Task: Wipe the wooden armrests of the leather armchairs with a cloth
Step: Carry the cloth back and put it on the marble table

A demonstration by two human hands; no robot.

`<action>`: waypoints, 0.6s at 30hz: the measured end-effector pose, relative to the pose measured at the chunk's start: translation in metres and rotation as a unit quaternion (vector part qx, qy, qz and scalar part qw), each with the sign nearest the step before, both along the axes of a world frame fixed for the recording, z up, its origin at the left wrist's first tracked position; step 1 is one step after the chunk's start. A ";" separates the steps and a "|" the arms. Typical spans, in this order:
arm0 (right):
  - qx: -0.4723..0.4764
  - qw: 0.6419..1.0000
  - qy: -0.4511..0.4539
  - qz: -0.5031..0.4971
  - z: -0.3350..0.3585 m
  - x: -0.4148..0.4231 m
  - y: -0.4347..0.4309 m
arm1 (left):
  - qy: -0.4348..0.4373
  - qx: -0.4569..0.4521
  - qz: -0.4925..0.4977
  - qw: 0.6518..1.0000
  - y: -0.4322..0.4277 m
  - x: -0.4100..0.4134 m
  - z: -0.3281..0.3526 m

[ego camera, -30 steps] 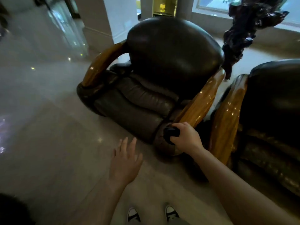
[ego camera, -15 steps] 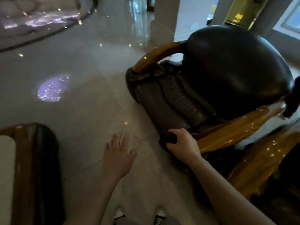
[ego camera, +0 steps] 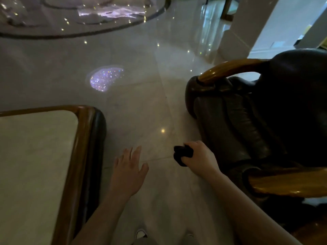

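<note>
A dark leather armchair (ego camera: 247,117) fills the right side of the head view. Its far wooden armrest (ego camera: 228,68) curves along the top, and its near wooden armrest (ego camera: 286,184) lies at the lower right. My right hand (ego camera: 200,160) is closed around a bunched dark cloth (ego camera: 181,154), held over the floor just left of the chair's front, not touching either armrest. My left hand (ego camera: 129,167) hovers open over the floor, fingers spread, holding nothing.
A low table (ego camera: 35,165) with a pale top and rounded wooden rim stands at the lower left. Glossy marble floor (ego camera: 150,106) runs between table and chair. A white pillar (ego camera: 247,32) rises at the back right. My shoes (ego camera: 141,234) show at the bottom.
The view has swung left, bringing the table in and pushing the armchair right. My right hand with the cloth has come off the end of the near armrest.
</note>
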State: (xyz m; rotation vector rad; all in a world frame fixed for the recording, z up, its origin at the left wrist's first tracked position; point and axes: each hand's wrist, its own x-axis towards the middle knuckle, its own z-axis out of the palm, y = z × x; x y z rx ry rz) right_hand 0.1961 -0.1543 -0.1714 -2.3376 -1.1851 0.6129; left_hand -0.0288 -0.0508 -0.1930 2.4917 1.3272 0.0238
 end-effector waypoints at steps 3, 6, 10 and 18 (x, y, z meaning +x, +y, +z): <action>0.002 1.000 -0.001 0.024 0.005 -0.036 0.030 | 0.005 -0.012 0.030 0.999 0.018 -0.041 0.001; 0.005 0.999 0.005 0.048 0.008 -0.068 0.059 | 0.022 -0.011 0.046 0.999 0.033 -0.078 0.000; -0.002 0.995 0.020 0.096 0.003 -0.100 0.097 | -0.004 -0.024 0.112 0.993 0.047 -0.122 -0.012; -0.026 0.971 0.058 0.232 -0.015 -0.143 0.188 | -0.024 -0.028 0.256 0.966 0.069 -0.175 -0.035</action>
